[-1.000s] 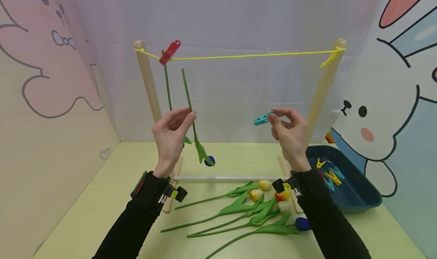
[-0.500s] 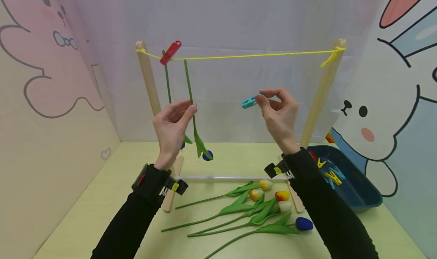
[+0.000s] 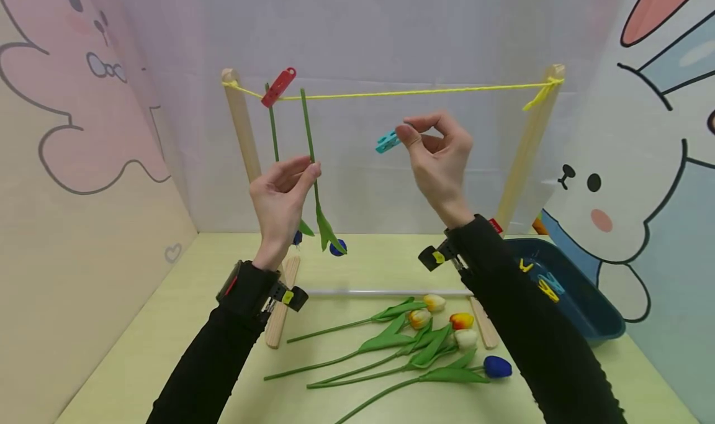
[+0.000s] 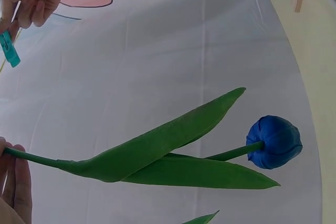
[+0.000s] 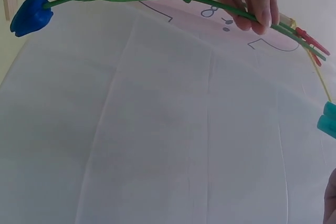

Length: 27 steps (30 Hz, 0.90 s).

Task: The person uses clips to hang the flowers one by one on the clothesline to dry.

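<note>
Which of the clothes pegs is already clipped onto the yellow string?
The red plastic peg near the left wooden post; the turquoise peg is pinched in the right hand.

the left hand (image 3: pixel 282 194) is up at a hanging tulip (image 3: pixel 314 175), whose stem end reaches the string (image 3: pixel 413 91) above both hands. left of it, a peg (image 3: pixel 278 86) sits on the string with another stem (image 3: pixel 273 132). the right hand (image 3: pixel 438 160) holds a clothespin (image 3: pixel 387 142) just below the string. below the hands, loose tulips (image 3: pixel 413 343) lie on the table (image 3: pixel 167 324); right of the right hand sits a bin (image 3: pixel 581 312) with pegs in it.
</note>
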Each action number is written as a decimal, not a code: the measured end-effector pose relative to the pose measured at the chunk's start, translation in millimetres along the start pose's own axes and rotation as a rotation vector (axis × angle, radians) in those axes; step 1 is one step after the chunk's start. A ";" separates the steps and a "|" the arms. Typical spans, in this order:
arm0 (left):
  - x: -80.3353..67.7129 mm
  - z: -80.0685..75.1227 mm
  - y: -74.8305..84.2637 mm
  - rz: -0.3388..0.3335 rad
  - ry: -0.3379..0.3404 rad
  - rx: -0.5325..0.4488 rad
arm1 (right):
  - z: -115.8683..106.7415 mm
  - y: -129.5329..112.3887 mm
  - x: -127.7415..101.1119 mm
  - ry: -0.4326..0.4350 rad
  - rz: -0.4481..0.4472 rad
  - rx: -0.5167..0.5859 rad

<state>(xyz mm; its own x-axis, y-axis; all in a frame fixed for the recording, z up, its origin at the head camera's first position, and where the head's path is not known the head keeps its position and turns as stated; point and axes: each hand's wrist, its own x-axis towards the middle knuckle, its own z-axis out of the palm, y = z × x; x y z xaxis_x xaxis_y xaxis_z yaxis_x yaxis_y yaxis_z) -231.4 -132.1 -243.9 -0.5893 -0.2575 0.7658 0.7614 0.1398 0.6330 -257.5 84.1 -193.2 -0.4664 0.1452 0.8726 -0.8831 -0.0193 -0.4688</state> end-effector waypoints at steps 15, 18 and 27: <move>7.5 2.6 -0.4 0.007 0.014 0.001 | 31.8 -15.3 30.2 -0.013 -0.014 0.038; 8.6 3.2 -1.3 0.009 0.011 0.005 | 36.7 -19.1 35.6 -0.001 -0.020 0.032; 10.8 2.4 -0.9 -0.015 0.025 0.042 | 59.2 -27.0 48.0 0.040 -0.087 0.007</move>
<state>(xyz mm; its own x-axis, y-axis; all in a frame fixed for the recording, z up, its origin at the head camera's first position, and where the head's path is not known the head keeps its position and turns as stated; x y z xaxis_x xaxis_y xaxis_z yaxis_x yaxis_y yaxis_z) -239.1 -132.6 -235.9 -0.5934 -0.2836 0.7533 0.7400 0.1760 0.6492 -259.1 33.0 -130.5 -0.3856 0.1857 0.9038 -0.9205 -0.0113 -0.3905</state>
